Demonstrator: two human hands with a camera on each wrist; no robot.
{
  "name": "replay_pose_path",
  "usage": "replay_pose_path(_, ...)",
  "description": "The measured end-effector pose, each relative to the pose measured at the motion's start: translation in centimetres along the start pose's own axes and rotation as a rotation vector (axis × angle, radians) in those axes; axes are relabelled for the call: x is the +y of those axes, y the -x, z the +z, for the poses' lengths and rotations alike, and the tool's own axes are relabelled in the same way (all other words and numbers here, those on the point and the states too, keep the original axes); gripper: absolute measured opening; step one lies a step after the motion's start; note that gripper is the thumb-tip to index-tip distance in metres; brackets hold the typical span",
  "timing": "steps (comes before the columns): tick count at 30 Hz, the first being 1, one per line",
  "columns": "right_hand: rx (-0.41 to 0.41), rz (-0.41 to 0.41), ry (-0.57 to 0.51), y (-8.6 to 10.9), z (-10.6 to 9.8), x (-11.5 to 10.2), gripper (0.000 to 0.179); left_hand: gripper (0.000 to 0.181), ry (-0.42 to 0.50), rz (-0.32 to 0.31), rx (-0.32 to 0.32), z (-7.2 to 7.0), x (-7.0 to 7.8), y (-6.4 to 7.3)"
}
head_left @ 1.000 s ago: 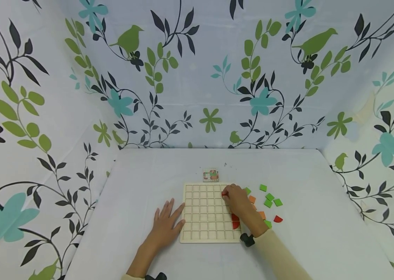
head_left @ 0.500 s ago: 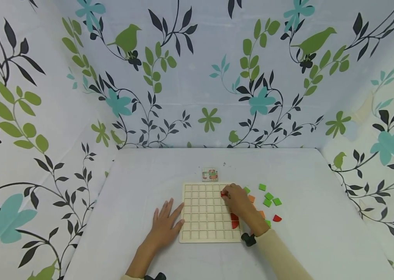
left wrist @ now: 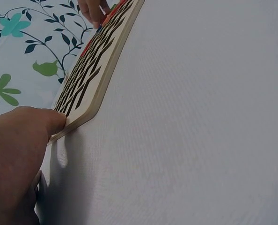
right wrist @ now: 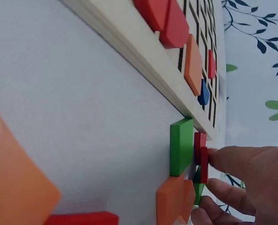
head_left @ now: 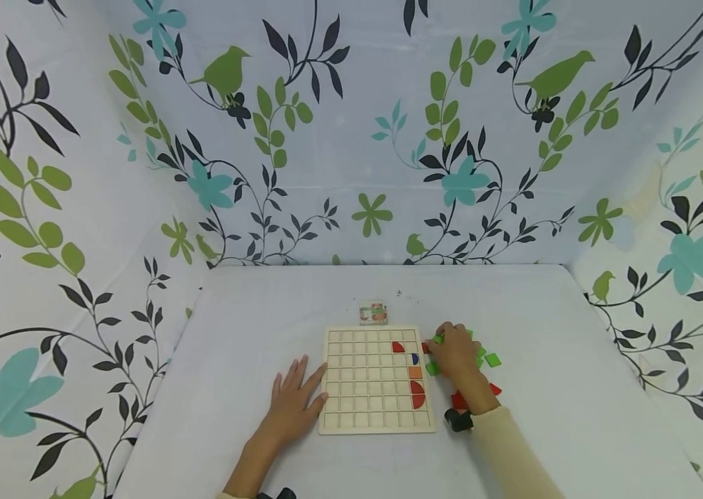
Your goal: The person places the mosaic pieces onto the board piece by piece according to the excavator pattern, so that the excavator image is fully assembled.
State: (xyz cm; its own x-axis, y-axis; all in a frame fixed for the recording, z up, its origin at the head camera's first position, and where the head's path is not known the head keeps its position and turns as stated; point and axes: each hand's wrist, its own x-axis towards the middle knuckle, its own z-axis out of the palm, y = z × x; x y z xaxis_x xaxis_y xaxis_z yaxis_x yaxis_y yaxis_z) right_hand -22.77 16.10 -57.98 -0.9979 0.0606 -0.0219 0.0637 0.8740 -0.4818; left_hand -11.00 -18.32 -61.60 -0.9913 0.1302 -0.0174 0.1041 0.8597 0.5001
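Note:
My left hand (head_left: pixel 292 402) lies flat on the table with fingers spread, thumb and forefinger at the left edge of a pale wooden grid board (head_left: pixel 367 427). In the left wrist view its thumb (left wrist: pixel 54 121) overlaps the board's corner. Right of the board, my right hand (head_left: pixel 454 352) reaches down over loose coloured tiles, fingers bent and apart. Its fingertips meet a thin red tile (right wrist: pixel 204 165) in the right wrist view, beside a green tile (right wrist: pixel 180 149). Seated in the board are red quarter-round pieces (head_left: pixel 417 400), an orange square (head_left: pixel 415 373) and a small blue half-round (head_left: pixel 415 359).
Several green tiles (head_left: pixel 493 360) and red pieces (head_left: pixel 459 400) lie loose around the right hand and forearm. A small picture card (head_left: pixel 373 312) lies behind the board. Leaf-and-bird patterned cloth (head_left: pixel 301 173) hangs behind the white table (head_left: pixel 264 298).
My right hand has left the board's upper right, where a red quarter-round now shows, and moved right to the loose tiles. The blue and orange pieces are uncovered. My left hand stays put.

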Motion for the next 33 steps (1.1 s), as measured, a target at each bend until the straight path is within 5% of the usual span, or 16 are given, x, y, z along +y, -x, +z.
replay_pose_path(6,-0.067,0.064,-0.089,-0.5,-0.2,0.1,0.030,0.058,-0.006,0.002,0.004,0.0,-0.1,0.0)
replay_pose_path(13,-0.115,0.015,-0.178,-1.2,-0.3,0.3,0.030,0.058,0.004,0.005,0.011,-0.1,0.1,0.1)
replay_pose_path(27,-0.083,0.076,-0.186,-1.6,-0.2,1.5,0.040,0.058,0.005,0.007,0.004,-0.2,0.2,0.3)
replay_pose_path(33,-0.038,0.033,-0.209,-1.9,0.6,1.8,0.037,0.057,-0.003,0.013,0.020,0.0,0.1,0.2)
